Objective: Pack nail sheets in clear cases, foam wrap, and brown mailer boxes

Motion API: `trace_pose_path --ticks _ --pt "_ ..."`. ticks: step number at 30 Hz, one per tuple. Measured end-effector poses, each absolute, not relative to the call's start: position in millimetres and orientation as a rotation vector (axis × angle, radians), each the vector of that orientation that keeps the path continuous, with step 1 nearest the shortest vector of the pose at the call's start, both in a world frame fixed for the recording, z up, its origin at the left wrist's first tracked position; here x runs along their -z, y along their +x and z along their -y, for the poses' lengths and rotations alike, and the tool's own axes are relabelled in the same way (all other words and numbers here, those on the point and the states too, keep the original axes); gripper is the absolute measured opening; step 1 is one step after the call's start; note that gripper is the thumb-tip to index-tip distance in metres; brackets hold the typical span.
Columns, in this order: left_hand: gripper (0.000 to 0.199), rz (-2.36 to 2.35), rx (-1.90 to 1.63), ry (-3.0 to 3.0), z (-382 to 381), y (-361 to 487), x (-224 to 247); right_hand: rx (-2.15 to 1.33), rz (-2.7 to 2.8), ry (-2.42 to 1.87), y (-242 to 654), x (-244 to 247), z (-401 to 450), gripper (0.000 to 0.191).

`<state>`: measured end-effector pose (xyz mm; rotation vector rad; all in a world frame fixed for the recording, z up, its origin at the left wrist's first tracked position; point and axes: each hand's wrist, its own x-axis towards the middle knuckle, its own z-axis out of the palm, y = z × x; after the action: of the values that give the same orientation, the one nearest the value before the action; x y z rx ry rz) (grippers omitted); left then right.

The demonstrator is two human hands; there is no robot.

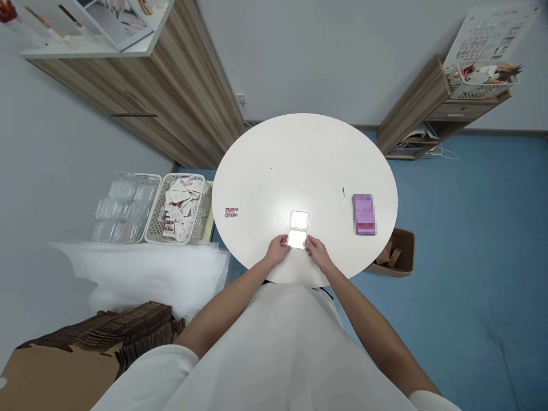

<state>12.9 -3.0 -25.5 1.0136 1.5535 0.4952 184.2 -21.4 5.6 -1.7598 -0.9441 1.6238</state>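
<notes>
A small hinged clear plastic case (pixel 298 221) lies opened out on the white table, its two halves one above the other and bright with glare. My left hand (pixel 278 249) pinches the left edge of the nearer half. On the opposite side, my right hand (pixel 317 251) has its thumb and fingers closed on the right edge. Any contents of the case are lost in the glare. To the left lies a little sheet of patterned press-on nails or similar pieces (pixel 232 213), apart from both hands.
A blurred purple box (pixel 364 214) lies on the table (pixel 299 148) at right. Left stand a white basket of printed cards (pixel 153 231) and stacked clear cases (pixel 124 205). Flattened brown cartons (pixel 64 365) are lower left. A brown bin (pixel 405 257) stands right of the table.
</notes>
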Motion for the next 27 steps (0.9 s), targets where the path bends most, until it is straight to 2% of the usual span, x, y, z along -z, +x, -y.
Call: trace_pose_path --ticks 6,18,21,24,27 --pt "0.048 -1.605 -0.502 1.039 6.8 16.0 27.9 -1.565 0.968 -1.793 185.1 6.8 26.5 0.056" --pt "0.054 -1.567 -0.494 1.069 17.5 12.9 29.8 -1.414 1.101 -1.852 185.2 14.5 39.7 0.053" --pt "0.048 -1.505 -0.444 1.116 17.4 -4.9 24.7 -1.358 1.17 -1.952 187.4 9.0 38.1 0.057" --pt "0.037 -1.494 -0.457 1.223 12.0 -42.3 18.2 -1.075 1.289 -2.043 181.8 -2.4 32.3 0.061" --pt "0.033 -1.623 -0.531 1.352 -2.5 -95.9 11.2 -0.916 1.48 -1.972 158.0 -14.8 19.1 0.056"
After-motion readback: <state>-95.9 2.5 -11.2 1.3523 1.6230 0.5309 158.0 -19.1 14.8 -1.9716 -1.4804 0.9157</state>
